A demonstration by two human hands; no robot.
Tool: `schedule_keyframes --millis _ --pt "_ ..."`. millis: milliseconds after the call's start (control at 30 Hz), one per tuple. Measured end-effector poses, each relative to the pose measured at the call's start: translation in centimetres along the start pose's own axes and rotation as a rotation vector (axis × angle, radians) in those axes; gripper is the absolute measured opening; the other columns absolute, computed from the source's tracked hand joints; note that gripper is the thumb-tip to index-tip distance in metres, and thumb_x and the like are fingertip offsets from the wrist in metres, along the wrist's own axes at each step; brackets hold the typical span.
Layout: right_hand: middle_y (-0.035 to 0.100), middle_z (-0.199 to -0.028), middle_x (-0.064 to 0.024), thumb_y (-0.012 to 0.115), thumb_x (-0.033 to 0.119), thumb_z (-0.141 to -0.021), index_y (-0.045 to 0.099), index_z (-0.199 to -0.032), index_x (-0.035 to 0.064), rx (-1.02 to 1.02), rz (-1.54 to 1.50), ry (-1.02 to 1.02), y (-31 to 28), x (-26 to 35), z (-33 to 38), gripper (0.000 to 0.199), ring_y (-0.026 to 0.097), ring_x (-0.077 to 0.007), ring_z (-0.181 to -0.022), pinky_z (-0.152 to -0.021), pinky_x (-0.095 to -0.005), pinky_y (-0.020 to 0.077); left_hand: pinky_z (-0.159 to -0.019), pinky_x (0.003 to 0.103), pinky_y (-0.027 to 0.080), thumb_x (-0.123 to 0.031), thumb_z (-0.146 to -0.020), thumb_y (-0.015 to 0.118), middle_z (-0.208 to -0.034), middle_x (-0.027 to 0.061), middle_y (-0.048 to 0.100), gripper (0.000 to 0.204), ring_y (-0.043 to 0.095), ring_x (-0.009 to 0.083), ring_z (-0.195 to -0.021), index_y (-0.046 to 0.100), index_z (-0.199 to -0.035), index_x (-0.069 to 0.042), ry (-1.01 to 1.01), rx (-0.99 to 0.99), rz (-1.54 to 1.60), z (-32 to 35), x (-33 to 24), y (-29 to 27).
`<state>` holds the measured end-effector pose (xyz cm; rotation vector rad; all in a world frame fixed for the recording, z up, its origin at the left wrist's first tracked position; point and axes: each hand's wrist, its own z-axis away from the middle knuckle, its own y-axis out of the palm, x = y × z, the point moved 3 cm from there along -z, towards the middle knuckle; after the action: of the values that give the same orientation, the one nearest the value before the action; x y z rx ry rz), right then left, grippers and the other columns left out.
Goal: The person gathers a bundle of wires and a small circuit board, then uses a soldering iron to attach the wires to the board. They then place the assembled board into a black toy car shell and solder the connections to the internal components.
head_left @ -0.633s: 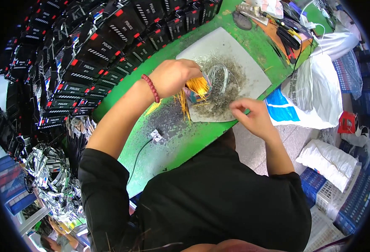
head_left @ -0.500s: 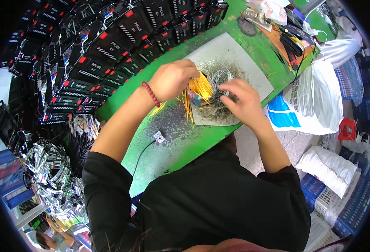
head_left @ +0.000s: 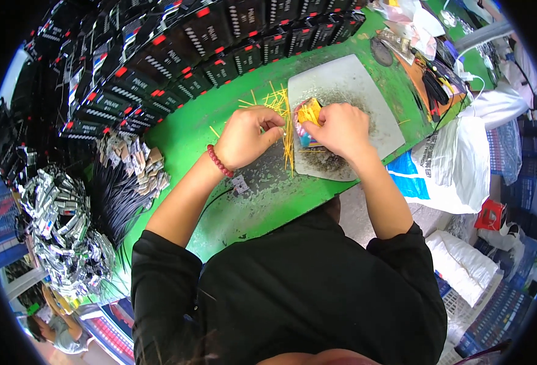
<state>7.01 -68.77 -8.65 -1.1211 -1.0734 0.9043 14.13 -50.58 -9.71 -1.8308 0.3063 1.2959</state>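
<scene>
Thin yellow strands (head_left: 306, 113) fill a small box (head_left: 305, 139) with coloured sides, which sits on a grey, soiled board. My right hand (head_left: 346, 126) curls over the box's right side, thumb and fingers closed on strands at its top; the fingertips are partly hidden. To the left of the box is my left hand (head_left: 247, 135), a red bead bracelet on its wrist. Its thumb and forefinger come together in a pinch, and whatever lies between them is too small to make out. More loose yellow strands (head_left: 288, 146) lie between the left hand and the box.
The grey board (head_left: 381, 91) lies on a green worktable (head_left: 180, 137). Black boxes (head_left: 140, 85) are stacked along the far left. Bundled black cables (head_left: 119, 198) and silvery coiled pieces (head_left: 61, 225) stand at left. Tools (head_left: 433, 88) lie at far right, above white bags (head_left: 454, 152).
My left hand has come away from the yellow strands, down and left. My right hand has moved onto the box. The silvery wire coil beside the box no longer shows.
</scene>
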Motion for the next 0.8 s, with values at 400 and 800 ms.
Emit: schedule_keyframes --millis 400,800 --pt "0.061 -0.064 -0.0082 0.067 0.028 -0.074 0.060 -0.063 0.0075 -0.279 0.020 -0.266 1.3 6.3 0.5 0.024 0.062 -0.0285 -0.058 -0.053 -0.0416 0.0493 -0.063 0.026 0.052 -0.007 -0.081 0.068 -0.082 0.0089 0.069 0.013 0.065 0.0128 -0.071 0.068 -0.091 0.001 -0.128 -0.209 0.157 5.2 3.6 -2.5" --pt "0.063 -0.073 -0.0055 0.074 0.018 -0.076 0.066 -0.078 0.0073 -0.345 -0.402 -0.315 0.3 1.3 3.0 0.014 0.063 -0.0196 -0.064 -0.056 -0.0304 0.0479 -0.064 0.028 0.053 -0.009 -0.081 0.067 -0.082 0.0100 0.069 0.014 0.066 0.0164 -0.070 0.069 -0.090 0.000 -0.176 -0.176 0.048 5.8 3.7 -2.7"
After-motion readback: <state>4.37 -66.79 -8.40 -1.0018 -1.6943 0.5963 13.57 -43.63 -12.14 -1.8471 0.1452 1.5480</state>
